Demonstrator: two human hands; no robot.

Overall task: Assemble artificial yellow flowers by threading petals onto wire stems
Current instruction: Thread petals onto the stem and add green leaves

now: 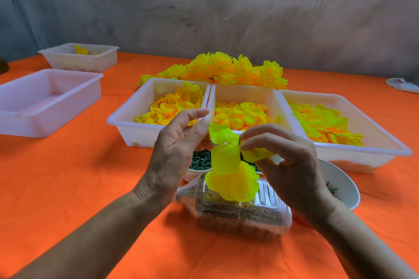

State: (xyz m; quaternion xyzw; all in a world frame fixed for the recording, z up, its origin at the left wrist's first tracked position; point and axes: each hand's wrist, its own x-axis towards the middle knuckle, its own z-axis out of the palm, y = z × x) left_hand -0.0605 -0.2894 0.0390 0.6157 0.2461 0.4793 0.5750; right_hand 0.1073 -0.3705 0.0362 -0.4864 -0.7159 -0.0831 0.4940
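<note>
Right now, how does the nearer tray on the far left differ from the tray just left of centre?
The nearer left tray looks empty and sits apart; the centre-left tray holds yellow petals and sits against its neighbour tray. The first looks pinkish, the second whiter. Both are shallow rectangular plastic trays on the orange cloth.

Three trays (158, 133) of petals (172, 108) are set side by side at frame centre, with finished flowers (226, 70) piled behind them. Two further trays (45, 120) are placed at upper left. A clear container (260, 217) is laid at lower centre, before a bowl (347, 188).
</note>
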